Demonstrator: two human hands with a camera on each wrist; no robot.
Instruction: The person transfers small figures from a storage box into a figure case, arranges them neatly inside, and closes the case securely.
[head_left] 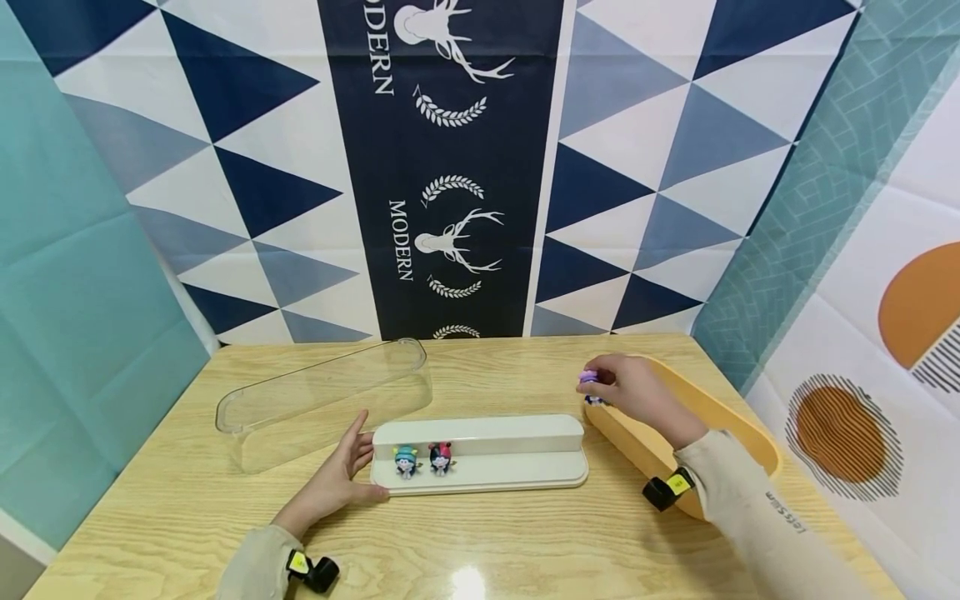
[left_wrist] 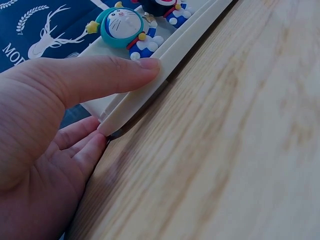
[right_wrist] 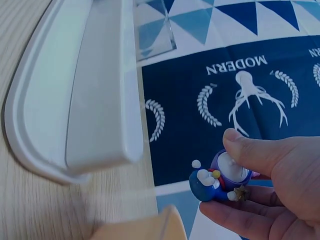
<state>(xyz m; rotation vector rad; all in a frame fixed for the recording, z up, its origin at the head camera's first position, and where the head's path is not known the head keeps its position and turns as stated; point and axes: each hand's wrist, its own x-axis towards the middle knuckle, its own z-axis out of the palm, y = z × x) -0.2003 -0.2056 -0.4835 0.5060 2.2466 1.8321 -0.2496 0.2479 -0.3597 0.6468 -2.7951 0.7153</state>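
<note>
A white two-step display stand (head_left: 517, 475) lies on the table, with two small figurines on its lower step at the left. One figurine (head_left: 406, 462) has a teal hood with yellow; beside it the other figurine (head_left: 441, 458) wears red and black. My left hand (head_left: 337, 479) holds the stand's left end, thumb on the front rim and fingers at the corner. Over the far end of the yellow-orange bin, my right hand (head_left: 641, 392) pinches a purple-hooded figurine (right_wrist: 220, 175) between thumb and fingers. The right wrist view shows its blue body and a small star.
Behind the left hand stands a clear plastic cover (head_left: 322, 408), set at an angle. The yellow-orange bin (head_left: 757, 433) sits on the right under my right forearm, and its inside is partly hidden. Patterned cloth (head_left: 465, 150) hangs behind the wooden table (head_left: 420, 550).
</note>
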